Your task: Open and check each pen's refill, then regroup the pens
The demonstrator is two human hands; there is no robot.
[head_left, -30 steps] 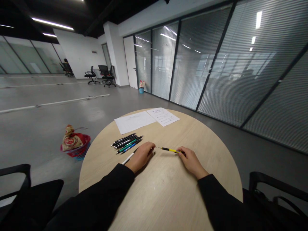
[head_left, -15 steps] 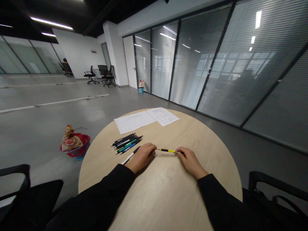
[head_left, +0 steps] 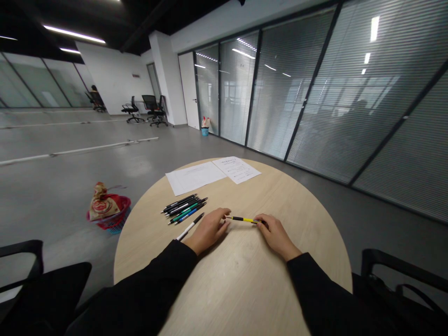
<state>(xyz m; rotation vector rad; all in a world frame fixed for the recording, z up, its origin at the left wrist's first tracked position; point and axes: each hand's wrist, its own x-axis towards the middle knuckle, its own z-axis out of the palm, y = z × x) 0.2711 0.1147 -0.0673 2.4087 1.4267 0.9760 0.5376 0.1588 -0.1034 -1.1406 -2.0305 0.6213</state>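
Note:
My right hand (head_left: 278, 232) rests on the round light-wood table (head_left: 280, 252), its fingertips pinching the end of a yellow and black pencil (head_left: 244, 219). The pencil lies almost level across the tabletop. My left hand (head_left: 209, 231) lies flat with its fingers slightly apart, the fingertips close to the pencil's other end. Just left of that hand is a white pen (head_left: 190, 227). Farther out lies a group of several black, green and blue pens (head_left: 184, 209), side by side. Beyond them are two sheets of printed paper (head_left: 194, 177) (head_left: 237, 170).
A red basket (head_left: 110, 219) holding a printed bag stands on the grey floor left of the table. Black chair arms (head_left: 21, 261) (head_left: 395, 273) flank me. Glass partitions with blinds (head_left: 308, 93) run along the right. A seated person (head_left: 94, 95) is far back.
My left hand has slid forward and to the right, its fingertips now nearer the pencil and the white pen more uncovered. My right hand has barely moved.

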